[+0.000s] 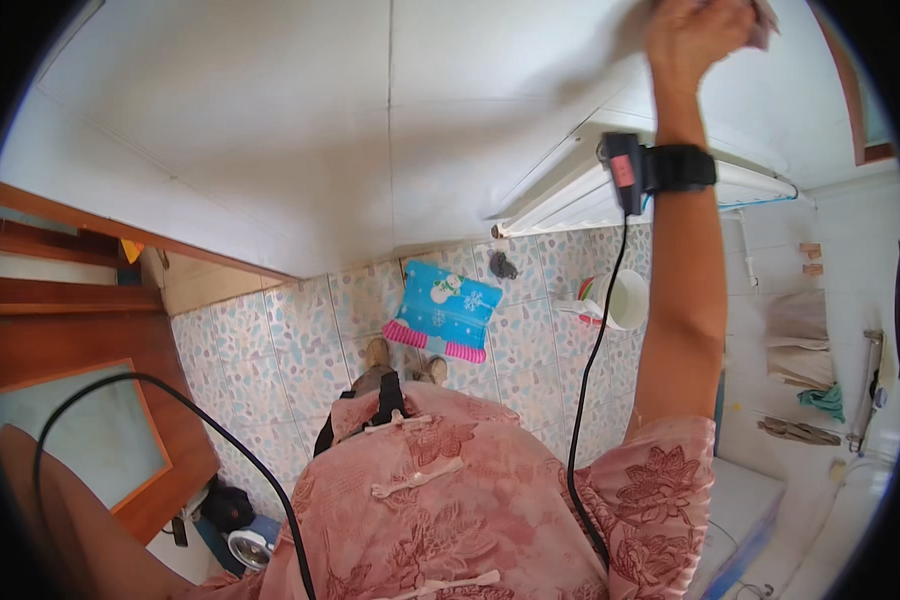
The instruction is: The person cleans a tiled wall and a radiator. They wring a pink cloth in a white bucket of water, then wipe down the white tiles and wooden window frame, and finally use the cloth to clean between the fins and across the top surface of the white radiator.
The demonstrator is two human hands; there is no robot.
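Observation:
Stretched far up to the top right, my right hand [696, 34] grips a crumpled pale cloth [763, 26] against the white tiled wall [285, 112]. The hand hides most of the cloth. A black band with a small device [624, 172] circles that wrist, and a black cable [589, 360] runs down from it. Below the forearm, a white radiator [562, 202] is fixed to the wall. My left hand is out of view; only the bent left arm [82, 517] shows at the lower left.
A blue snowman-printed mat [450, 300] lies on the patterned tile floor [247, 375] by my feet. Near it are a dark crumpled item [503, 265] and a white bucket [624, 300]. A wooden door [60, 337] stands left. Cloths [797, 337] hang at right.

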